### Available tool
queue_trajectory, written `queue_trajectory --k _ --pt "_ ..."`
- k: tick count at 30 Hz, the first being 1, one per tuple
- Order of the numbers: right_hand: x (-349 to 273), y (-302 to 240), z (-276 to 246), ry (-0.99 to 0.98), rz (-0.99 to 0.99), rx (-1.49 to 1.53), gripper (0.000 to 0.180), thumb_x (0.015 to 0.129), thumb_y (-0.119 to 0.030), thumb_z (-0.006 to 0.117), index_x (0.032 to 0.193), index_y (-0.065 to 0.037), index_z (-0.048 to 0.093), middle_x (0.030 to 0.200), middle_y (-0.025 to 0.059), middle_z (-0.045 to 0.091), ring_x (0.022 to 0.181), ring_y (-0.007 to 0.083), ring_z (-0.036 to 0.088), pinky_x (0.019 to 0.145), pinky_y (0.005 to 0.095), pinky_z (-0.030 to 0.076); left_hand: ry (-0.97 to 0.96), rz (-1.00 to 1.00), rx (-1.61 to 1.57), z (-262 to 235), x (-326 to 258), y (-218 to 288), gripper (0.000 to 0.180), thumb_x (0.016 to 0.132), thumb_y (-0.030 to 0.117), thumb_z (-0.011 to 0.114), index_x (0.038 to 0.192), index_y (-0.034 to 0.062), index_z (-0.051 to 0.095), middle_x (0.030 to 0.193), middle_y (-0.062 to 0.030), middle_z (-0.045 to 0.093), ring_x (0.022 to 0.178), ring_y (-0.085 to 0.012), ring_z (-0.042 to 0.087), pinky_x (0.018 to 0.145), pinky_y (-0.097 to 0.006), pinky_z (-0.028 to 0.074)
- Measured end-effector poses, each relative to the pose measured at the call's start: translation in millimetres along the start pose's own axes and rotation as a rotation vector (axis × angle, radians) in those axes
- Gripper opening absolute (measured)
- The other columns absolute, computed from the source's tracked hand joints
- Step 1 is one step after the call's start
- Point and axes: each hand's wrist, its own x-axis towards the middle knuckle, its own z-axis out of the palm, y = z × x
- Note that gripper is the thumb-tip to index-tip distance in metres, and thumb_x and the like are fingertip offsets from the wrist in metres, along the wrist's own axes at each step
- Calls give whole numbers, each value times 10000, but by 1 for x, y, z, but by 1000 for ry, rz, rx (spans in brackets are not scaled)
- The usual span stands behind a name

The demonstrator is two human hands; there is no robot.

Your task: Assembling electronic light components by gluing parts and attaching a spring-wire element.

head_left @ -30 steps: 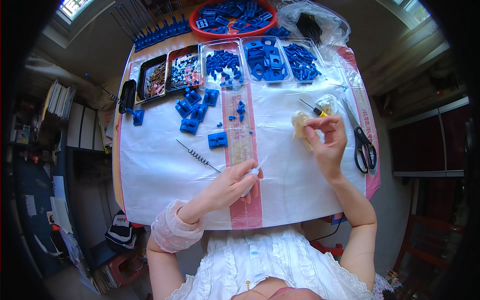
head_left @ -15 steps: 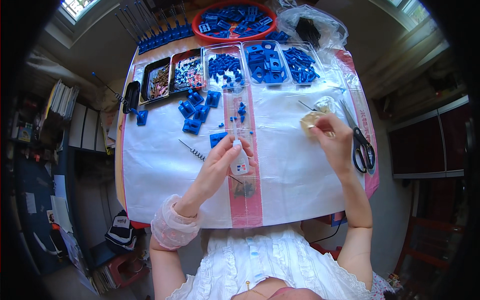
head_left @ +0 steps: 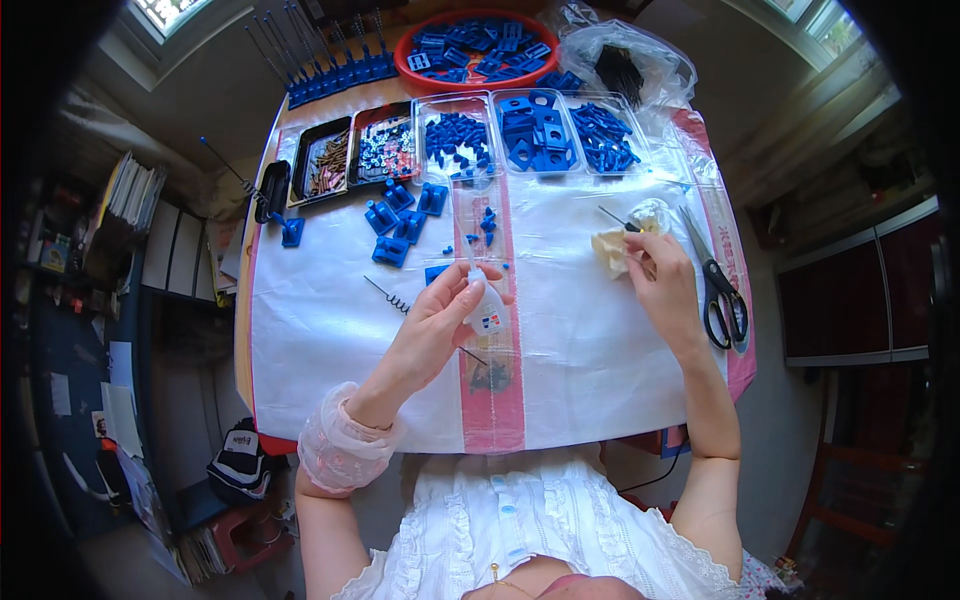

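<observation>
My left hand (head_left: 447, 308) grips a small white squeeze bottle (head_left: 488, 312), its long thin nozzle pointing up and away over the middle of the table. My right hand (head_left: 662, 272) is at the right, fingertips pinched together beside a crumpled cream-coloured cloth (head_left: 606, 252). By those fingertips lies a thin rod (head_left: 612, 216) with a dark end; whether they grip it is hidden. A black coiled spring rod (head_left: 393, 299) lies partly under my left hand. Just beyond that hand is a blue square piece (head_left: 434, 273), and small blue plugs (head_left: 488, 226) lie ahead of the nozzle.
Black-handled scissors (head_left: 722, 290) lie right of my right hand. Several blue assembled bases (head_left: 408, 226) sit left of centre. Trays of screws (head_left: 327, 165), nuts (head_left: 385, 150) and blue parts (head_left: 540, 135) line the back, before a red basin (head_left: 403, 72) and a plastic bag (head_left: 680, 68).
My right fingertips have shifted up from the cloth's lower part to the rod's dark end, and the cloth looks more folded. The bottle has tilted slightly in my left hand.
</observation>
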Motion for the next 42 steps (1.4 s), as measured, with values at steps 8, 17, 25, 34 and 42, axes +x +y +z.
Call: queue_trajectory --k 8,17,25,34,42 --pt "-19 -32 20 -382 182 881 199 1007 -161 637 1133 -7 653 1005 111 714 783 114 668 694 264 528 -89 222 208 14 10 1 288 1073 202 523 1313 53 582 1221 -66 652 1170 -150 606 1008 -327 491" --pt "-24 -34 20 -790 708 1771 506 1056 -425 520 1481 -166 428 1068 92 630 950 166 620 794 282 499 -233 398 450 41 40 -6 244 1061 71 507 1286 15 582 1224 -59 624 1184 -140 571 1020 -292 452" --pt "-33 -12 34 -782 724 1960 440 1029 -344 598 1429 -190 500 1165 23 556 962 132 534 760 275 416 -215 513 613 47 44 -17 307 986 -1 584 1289 40 601 1235 -66 628 1108 -160 604 925 -302 501" --pt "-21 6 24 -439 788 1967 292 1017 -253 624 1282 -131 609 1065 50 616 986 175 574 742 295 416 581 225 1221 -19 -39 15 184 934 170 705 913 -9 742 665 -120 659 584 -198 645 595 -324 508" --pt "-20 6 23 -419 698 1898 352 1019 -255 623 1325 -104 538 1075 14 614 1028 184 620 731 294 418 638 -170 1188 -46 -24 25 498 911 376 722 626 -32 718 506 -115 620 460 -174 614 500 -315 490"
